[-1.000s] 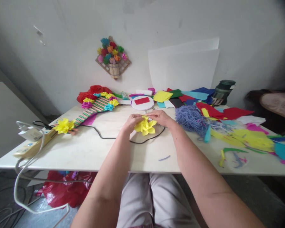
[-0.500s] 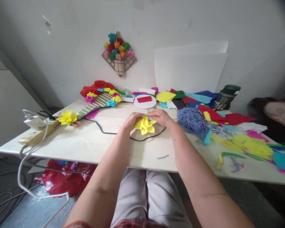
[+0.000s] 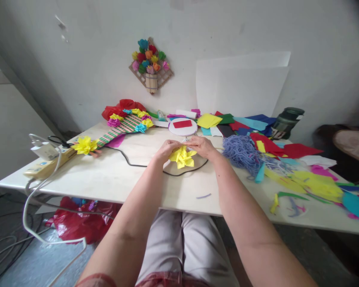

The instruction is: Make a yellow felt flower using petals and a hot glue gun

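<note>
Between my two hands is a yellow paper flower point(image 3: 182, 158), its petals facing me, held low over the table. My left hand point(image 3: 169, 149) grips its left and upper edge with bent fingers. From the other side my right hand point(image 3: 202, 146) pinches the flower's upper right, and the fingertips of both hands nearly meet behind it. A small pale object shows at those fingertips, too small to make out. A black cable point(image 3: 179, 174) curves across the table just in front of the flower.
Left on the table point(image 3: 131, 183) are a woven fan shape with paper flowers point(image 3: 119, 130), another yellow flower point(image 3: 85, 145) and a power strip point(image 3: 48, 164). Behind my hands lies a white disc point(image 3: 179, 129). Blue yarn point(image 3: 242, 153), coloured paper point(image 3: 320, 185) and a dark bottle point(image 3: 287, 122) occupy the right.
Both hands keep their hold on the yellow flower, with only slight shifts of the fingers. The whole view has moved a little.
</note>
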A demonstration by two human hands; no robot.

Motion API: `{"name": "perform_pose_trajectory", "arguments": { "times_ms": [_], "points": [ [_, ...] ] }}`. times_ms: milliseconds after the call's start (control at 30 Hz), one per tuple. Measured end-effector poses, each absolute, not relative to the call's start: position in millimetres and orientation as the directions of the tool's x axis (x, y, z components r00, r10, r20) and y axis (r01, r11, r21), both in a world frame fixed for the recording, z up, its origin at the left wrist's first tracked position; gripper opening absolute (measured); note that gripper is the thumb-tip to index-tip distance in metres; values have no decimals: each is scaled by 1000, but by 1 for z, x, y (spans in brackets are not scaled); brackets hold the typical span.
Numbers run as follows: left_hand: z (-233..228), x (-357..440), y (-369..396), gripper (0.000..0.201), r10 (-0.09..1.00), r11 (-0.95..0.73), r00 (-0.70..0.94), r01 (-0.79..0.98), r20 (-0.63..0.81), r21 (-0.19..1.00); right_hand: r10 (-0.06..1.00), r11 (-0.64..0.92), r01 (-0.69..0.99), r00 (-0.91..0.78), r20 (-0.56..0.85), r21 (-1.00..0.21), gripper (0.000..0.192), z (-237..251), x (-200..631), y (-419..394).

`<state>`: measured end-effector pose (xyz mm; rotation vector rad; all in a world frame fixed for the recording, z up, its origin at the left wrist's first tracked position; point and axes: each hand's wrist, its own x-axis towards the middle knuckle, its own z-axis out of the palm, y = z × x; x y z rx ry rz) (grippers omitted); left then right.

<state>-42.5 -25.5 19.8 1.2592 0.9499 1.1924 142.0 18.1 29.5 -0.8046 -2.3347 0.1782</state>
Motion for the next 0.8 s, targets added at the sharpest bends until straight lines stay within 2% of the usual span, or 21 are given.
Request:
{"name": "perform_pose_trajectory", "arguments": {
  "times_ms": [233, 333, 500, 800],
  "points": [
    [23, -42, -28, 28, 970, -94, 214, -96, 113, 991, 673, 732, 388, -538, 508, -560, 27, 32, 141, 12],
    [24, -41, -29, 31, 969, -111, 214, -69, 123, 991, 694, 707, 372, -529, 489, -601, 29, 32, 141, 11],
    [23, -41, -28, 32, 957, -168, 242, 18, 159, 986, 678, 722, 355, -532, 507, -594, 28, 31, 141, 13],
    [21, -44, -25, 32, 959, -162, 242, 46, 146, 986, 609, 793, 393, -547, 575, -466, 25, 31, 143, 16]
  ]
}}
